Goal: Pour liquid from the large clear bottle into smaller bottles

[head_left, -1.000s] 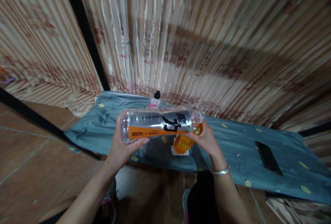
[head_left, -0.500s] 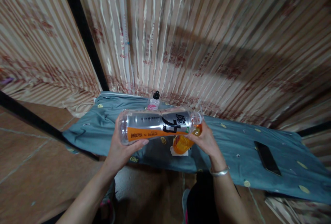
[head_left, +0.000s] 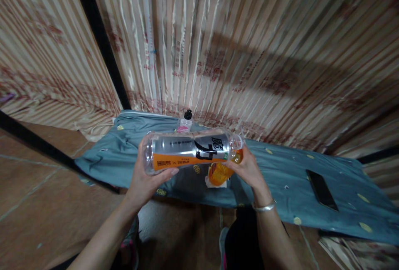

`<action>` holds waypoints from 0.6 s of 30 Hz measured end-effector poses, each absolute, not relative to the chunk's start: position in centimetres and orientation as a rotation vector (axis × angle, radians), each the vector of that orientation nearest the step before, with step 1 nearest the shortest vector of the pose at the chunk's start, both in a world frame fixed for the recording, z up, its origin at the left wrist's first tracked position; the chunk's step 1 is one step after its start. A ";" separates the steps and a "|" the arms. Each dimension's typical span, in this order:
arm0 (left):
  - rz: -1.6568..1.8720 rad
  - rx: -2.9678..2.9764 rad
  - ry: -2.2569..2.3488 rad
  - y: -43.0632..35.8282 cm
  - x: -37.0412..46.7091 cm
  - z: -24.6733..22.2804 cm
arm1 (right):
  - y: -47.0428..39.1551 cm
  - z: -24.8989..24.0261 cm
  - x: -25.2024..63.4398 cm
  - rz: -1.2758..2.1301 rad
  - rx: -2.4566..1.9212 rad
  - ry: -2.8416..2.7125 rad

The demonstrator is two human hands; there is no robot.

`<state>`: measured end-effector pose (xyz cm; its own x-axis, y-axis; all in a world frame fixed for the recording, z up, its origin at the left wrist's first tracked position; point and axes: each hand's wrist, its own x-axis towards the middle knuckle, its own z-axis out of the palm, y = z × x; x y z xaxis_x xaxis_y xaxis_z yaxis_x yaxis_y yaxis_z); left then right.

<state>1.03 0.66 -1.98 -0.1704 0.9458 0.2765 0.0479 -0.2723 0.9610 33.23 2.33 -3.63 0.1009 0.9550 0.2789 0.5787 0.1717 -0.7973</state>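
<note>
Grasping with the left hand (head_left: 142, 180) the base end of a large clear plastic bottle with a silver and orange label (head_left: 187, 149), held lying sideways above the bed, neck to the right. Closed with the right hand (head_left: 247, 168) around the upper part of an orange-coloured transparent bottle (head_left: 220, 173), just below the clear neck. Cannot tell if touching both necks with the right fingers. Under the orange bottle, on a piece of white paper (head_left: 210, 183), over a blue-green cloth with yellow pineapple prints (head_left: 104, 162). Just behind, at the far side, standing upright with a black cap: a small clear bottle with pink at the lower part (head_left: 186, 123). Well apart to the right, lying flat: a black rectangular phone (head_left: 322, 190). Farther, hanging behind everything: a beige striped curtain with red flowers (head_left: 212, 20).
</note>
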 end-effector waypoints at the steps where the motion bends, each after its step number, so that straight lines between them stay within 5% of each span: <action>1: 1.541 1.341 1.216 0.7 1.0 -2.0 | 2.3 -3.6 33.2 0.541 -1.510 -1.585; 18: 1.511 1.283 1.224 0.5 1.3 -1.5 | 2.4 -3.8 33.2 0.530 -1.508 -1.588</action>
